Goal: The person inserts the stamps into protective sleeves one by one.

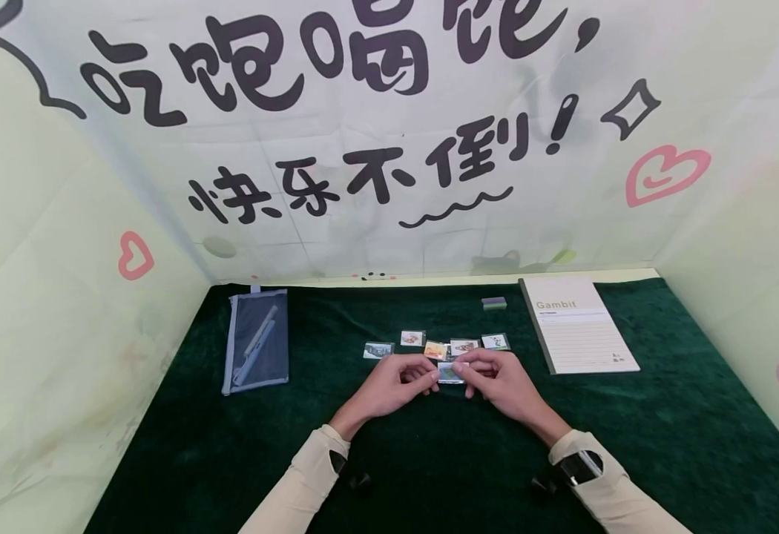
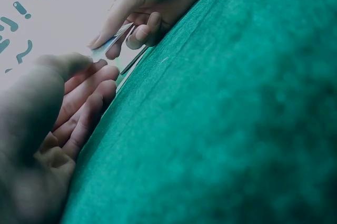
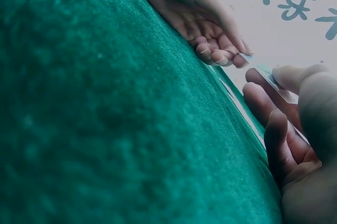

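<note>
Between my hands is a small picture card (image 1: 452,373) with blue and green on its face. My left hand (image 1: 392,384) pinches its left end between thumb and forefinger. The right end is gripped by my right hand (image 1: 506,384), its thumb lying on the card's face. Both wrist views show the card tilted, its thin edge visible. Just beyond the fingers, several similar cards lie on the green cloth: a bluish card (image 1: 379,350) at the left, a white card (image 1: 412,338), an orange card (image 1: 435,350), a reddish card (image 1: 463,346) and a white-and-green card (image 1: 495,341).
At the left lies a zippered mesh pouch (image 1: 276,363) with pens inside. A white notebook (image 1: 583,334) marked "Gambit" is at the right, and a small purple-and-green block (image 1: 494,303) sits behind the cards. Pale printed walls (image 1: 423,245) enclose the back and sides.
</note>
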`<state>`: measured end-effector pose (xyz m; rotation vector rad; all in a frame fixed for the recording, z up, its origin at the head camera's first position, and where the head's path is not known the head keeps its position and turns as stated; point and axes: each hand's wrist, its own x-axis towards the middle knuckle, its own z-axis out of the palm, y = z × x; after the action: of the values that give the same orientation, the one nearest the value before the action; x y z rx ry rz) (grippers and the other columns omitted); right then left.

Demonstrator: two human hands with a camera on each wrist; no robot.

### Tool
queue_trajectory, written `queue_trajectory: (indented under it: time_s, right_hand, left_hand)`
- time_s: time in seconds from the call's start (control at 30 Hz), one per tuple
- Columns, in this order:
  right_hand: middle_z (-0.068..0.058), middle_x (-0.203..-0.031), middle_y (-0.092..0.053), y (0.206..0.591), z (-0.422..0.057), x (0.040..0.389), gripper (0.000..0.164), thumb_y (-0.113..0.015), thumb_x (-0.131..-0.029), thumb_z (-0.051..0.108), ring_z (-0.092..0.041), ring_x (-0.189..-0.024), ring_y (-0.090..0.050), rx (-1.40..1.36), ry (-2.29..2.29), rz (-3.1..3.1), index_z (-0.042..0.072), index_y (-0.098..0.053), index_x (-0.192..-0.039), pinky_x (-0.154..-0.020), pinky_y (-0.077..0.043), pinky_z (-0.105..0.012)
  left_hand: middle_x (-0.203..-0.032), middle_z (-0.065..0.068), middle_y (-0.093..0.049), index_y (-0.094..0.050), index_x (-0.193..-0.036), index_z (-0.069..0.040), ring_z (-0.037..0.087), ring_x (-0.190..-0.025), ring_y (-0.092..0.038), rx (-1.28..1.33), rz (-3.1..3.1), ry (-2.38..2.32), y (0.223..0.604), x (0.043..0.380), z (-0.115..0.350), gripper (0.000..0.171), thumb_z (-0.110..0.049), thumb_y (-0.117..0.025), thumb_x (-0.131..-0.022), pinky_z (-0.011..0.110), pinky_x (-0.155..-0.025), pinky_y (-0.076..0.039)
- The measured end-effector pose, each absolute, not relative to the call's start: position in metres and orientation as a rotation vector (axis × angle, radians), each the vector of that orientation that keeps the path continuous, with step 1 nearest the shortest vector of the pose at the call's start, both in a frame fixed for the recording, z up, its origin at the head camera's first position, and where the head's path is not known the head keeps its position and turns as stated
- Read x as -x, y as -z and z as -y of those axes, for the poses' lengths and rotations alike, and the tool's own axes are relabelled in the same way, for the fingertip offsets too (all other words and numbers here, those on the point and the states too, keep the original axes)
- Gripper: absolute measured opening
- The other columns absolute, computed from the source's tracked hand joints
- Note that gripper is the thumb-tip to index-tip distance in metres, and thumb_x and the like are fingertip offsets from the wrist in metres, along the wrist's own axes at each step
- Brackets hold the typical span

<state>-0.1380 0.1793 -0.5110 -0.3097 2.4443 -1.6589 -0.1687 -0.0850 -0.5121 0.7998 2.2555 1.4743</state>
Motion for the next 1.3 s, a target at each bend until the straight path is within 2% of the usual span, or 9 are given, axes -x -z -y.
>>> queue_trajectory:
  time_s: [0.23,0.53,0.73,1.0,1.17,1.3]
  right_hand:
    - [-0.001,-0.078,-0.076,0.511,-0.174,0.138,0.028,-0.069,-0.105,0.048,-0.023,-0.066,-0.068,0.324,1.647,-2.436,0.025,-0.076,-0.12,-0.057,-0.048,-0.027]
    - [-0.005,-0.087,-0.077,0.509,-0.167,0.138,0.029,-0.068,-0.107,0.044,-0.021,-0.075,-0.073,0.343,1.599,-2.427,0.02,-0.076,-0.121,-0.061,-0.054,-0.028]
    - [-0.011,-0.092,-0.078,0.49,-0.16,0.138,0.029,-0.07,-0.106,0.041,-0.025,-0.078,-0.074,0.35,1.651,-2.324,0.018,-0.075,-0.123,-0.061,-0.056,-0.03]
    - [-0.002,-0.103,-0.082,0.476,-0.13,0.16,0.036,-0.074,-0.105,0.032,-0.023,-0.075,-0.074,0.509,1.74,-2.472,0.018,-0.068,-0.137,-0.066,-0.055,-0.03]
    - [0.006,-0.1,-0.082,0.474,-0.097,0.172,0.031,-0.076,-0.103,0.032,-0.02,-0.076,-0.073,0.481,1.705,-2.571,0.02,-0.071,-0.132,-0.066,-0.057,-0.033]
    - [0.008,-0.099,-0.082,0.475,-0.068,0.184,0.026,-0.078,-0.102,0.027,-0.013,-0.079,-0.072,0.491,1.621,-2.653,0.022,-0.073,-0.127,-0.069,-0.056,-0.031]
  left_hand:
    - [-0.101,-0.007,-0.079,-0.077,-0.112,-0.026,0.011,-0.087,-0.076,-0.7,-2.307,-1.526,0.513,0.164,0.088,0.022,-0.046,-0.071,-0.105,0.029,-0.079,-0.063]
    - [-0.099,-0.006,-0.079,-0.079,-0.109,-0.026,0.011,-0.089,-0.077,-0.711,-2.311,-1.558,0.51,0.162,0.096,0.018,-0.043,-0.073,-0.104,0.03,-0.081,-0.063]
    - [-0.1,-0.009,-0.079,-0.079,-0.11,-0.03,0.013,-0.088,-0.077,-0.706,-2.37,-1.594,0.499,0.16,0.114,0.017,-0.044,-0.073,-0.104,0.033,-0.081,-0.064]
    - [-0.1,-0.003,-0.08,-0.08,-0.108,-0.026,0.018,-0.085,-0.077,-0.569,-2.476,-1.741,0.489,0.167,0.148,0.014,-0.038,-0.075,-0.104,0.029,-0.077,-0.063]
    - [-0.101,0.003,-0.081,-0.079,-0.111,-0.02,0.018,-0.087,-0.078,-0.413,-2.546,-1.813,0.486,0.172,0.163,0.019,-0.037,-0.076,-0.104,0.025,-0.078,-0.063]
    - [-0.1,0.002,-0.082,-0.079,-0.11,-0.018,0.012,-0.087,-0.077,-0.273,-2.703,-1.757,0.484,0.174,0.178,0.013,-0.029,-0.078,-0.103,0.021,-0.078,-0.062]
